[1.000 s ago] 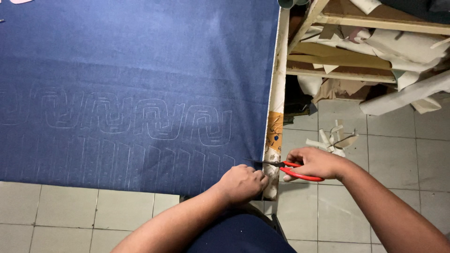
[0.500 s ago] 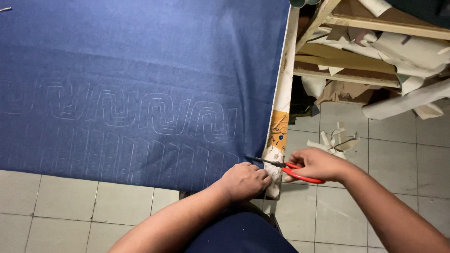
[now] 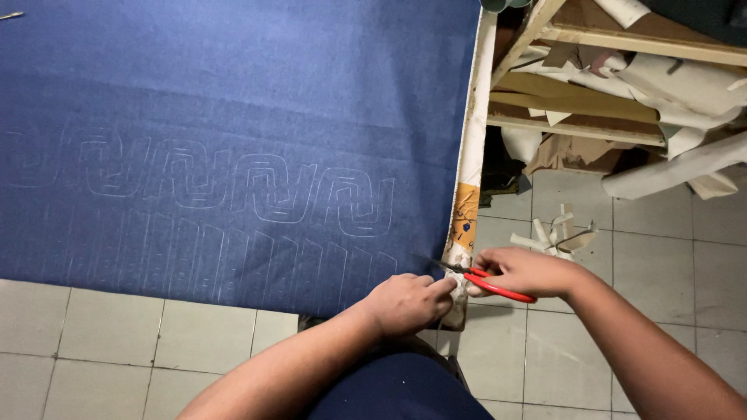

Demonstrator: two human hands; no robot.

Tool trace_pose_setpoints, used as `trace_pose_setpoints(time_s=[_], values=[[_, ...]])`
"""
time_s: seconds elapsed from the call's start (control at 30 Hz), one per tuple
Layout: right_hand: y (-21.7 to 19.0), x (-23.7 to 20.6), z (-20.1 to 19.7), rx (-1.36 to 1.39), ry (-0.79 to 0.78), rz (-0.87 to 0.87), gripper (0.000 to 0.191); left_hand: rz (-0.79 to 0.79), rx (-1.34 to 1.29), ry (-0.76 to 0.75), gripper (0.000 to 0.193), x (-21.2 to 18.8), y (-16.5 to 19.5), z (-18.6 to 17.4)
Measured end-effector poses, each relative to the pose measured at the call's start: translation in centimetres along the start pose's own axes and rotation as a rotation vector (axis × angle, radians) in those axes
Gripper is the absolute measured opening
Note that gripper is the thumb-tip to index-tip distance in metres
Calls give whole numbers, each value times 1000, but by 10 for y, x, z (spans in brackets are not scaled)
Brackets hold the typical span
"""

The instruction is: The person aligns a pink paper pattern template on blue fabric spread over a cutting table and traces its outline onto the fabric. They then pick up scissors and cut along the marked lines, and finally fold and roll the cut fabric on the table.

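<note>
A large sheet of dark blue fabric (image 3: 233, 101) lies spread on a table, marked with white chalk pattern outlines (image 3: 249, 194). My left hand (image 3: 408, 302) pinches the fabric's near right corner at the table edge. My right hand (image 3: 523, 272) holds red-handled scissors (image 3: 490, 281), their blades pointing left into the fabric edge just above my left fingers.
The table's pale right edge (image 3: 471, 155) carries an orange patch. To the right stands a wooden frame shelf (image 3: 615, 47) piled with paper and cloth scraps. White scraps (image 3: 556, 233) lie on the grey tiled floor (image 3: 622, 264).
The view has shifted slightly, with the fabric corner sitting further right. Both hands stay at the corner, and the scissor blades reach a little further into the fabric.
</note>
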State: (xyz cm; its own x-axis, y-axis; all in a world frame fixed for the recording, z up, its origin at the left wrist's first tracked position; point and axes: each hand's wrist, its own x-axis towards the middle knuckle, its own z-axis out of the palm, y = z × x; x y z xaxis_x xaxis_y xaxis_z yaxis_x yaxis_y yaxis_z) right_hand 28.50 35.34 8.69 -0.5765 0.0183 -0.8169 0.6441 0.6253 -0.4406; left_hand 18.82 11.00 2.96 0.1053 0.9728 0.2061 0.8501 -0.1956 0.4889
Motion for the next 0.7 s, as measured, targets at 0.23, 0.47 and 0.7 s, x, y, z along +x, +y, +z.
trace_pose_setpoints(time_s=[0.23, 0.47, 0.7], values=[[-12, 8, 1, 0, 35, 6, 61, 1, 28, -20, 14, 4, -1, 3], [-11, -3, -8, 177, 46, -35, 49, -23, 57, -64, 11, 1, 1, -8], [-17, 23, -9, 1, -8, -38, 48, 29, -8, -32, 13, 1, 1, -3]])
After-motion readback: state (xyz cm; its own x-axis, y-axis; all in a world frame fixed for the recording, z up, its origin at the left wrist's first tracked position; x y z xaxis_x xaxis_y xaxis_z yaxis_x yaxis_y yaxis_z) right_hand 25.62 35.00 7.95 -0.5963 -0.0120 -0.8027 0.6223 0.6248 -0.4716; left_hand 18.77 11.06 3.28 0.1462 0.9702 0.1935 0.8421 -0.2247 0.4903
